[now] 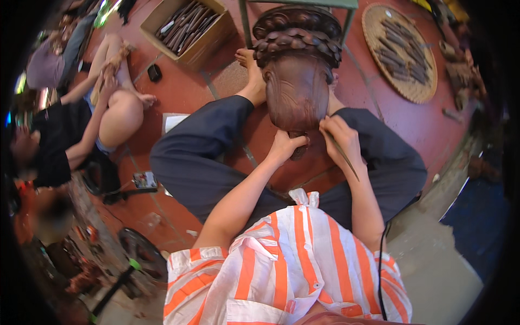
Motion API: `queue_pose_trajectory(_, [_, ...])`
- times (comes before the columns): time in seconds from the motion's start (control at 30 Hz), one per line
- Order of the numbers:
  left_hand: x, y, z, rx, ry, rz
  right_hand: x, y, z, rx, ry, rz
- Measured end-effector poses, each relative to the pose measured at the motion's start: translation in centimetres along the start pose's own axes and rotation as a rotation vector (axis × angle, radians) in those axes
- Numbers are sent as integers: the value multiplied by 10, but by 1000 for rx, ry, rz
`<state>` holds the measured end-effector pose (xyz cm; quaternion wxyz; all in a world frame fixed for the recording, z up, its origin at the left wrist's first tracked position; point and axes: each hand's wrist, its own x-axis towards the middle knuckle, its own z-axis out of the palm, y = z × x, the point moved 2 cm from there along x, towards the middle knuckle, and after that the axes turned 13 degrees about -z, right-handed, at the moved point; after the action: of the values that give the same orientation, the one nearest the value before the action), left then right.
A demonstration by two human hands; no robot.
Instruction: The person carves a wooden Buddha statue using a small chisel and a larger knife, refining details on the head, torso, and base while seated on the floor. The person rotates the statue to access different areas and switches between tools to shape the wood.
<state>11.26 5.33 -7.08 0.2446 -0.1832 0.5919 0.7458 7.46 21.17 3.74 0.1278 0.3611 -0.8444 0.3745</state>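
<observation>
A dark brown carved wooden piece (298,92), with a ring of leaf-like carving at its far end, lies between my legs. My left hand (286,146) is closed around the narrow stub at its near end, thumb across the top. Close by on the right, my right hand (340,134) pinches a slim, tapered hand tool (343,154), its thin end pointing back toward my forearm. The fingertips of that hand are at the wood's near right edge. Whatever part of the tool meets the wood is hidden by the fingers.
A green metal frame (346,4) stands at the far end of the carving. A cardboard box (222,39) of slim tools is at far left; a round woven tray (374,16) with similar tools, far right. Another person (116,114) sits at left. A black fan (138,249) is lower left.
</observation>
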Motion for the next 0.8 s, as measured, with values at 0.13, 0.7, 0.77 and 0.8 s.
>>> queue_pose_trajectory(0.13, [1,-1,3,23,10,-19,12,12,-5,7,61,86])
queue_pose_trajectory(0.7, [-3,-5,-4,-7,-148,-51,-60,7,-33,406,326,686])
queue_pose_trajectory(0.77, [-4,-5,-4,-4,-146,-39,-65,10,-30,436,353,714])
queue_pose_trajectory(0.8, [-5,-4,-4,0,-149,-29,-67,11,-27,453,366,728])
